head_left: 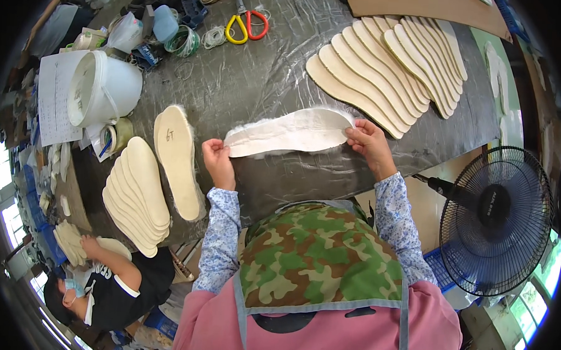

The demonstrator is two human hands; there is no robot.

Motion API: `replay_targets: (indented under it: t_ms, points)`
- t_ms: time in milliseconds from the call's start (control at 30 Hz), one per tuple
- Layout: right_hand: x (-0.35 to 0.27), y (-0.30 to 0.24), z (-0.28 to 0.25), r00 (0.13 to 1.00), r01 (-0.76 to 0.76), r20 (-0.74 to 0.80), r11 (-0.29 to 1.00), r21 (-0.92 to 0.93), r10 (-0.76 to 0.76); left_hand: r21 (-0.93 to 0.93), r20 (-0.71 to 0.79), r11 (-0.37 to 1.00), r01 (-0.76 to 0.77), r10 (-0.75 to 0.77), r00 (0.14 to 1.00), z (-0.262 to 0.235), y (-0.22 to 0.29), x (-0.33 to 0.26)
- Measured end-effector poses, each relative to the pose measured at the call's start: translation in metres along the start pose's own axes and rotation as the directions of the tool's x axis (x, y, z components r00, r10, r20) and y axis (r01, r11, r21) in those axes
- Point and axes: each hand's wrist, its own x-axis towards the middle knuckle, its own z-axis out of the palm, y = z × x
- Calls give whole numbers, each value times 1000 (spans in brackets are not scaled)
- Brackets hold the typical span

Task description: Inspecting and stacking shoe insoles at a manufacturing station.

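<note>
Both forearms reach forward. My left hand point(217, 156) pinches one end of the white insole point(288, 133), my right hand point(369, 143) the other, above the tabletop point(253, 74).

The 1 head-worn fisheye view looks steeply down from close above onto the worktable point(259, 80), forearms entering from the lower edge.
</note>
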Motion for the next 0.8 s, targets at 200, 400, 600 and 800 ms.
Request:
replay_targets:
  t_ms: [200, 400, 600, 800]
  points:
    - [-7, -17, -25, 967, -106, 238, 992, 69, 87, -16, 29, 1000, -24, 25, 999, -4, 5, -7]
    - [-12, -13, -27, 991, 106, -30, 905, -412, -130, -53, 120, 998, -31, 37, 992, -10, 6, -8]
    - [-10, -30, 1, 728, 425, -61, 520, -740, -683, -127, 190, 991, 38, -13, 982, -10, 21, -15]
    - [36, -42, 13, 512, 461, 370, -116, -880, -775, 7, 92, 998, 59, -59, 994, -18, 22, -30]
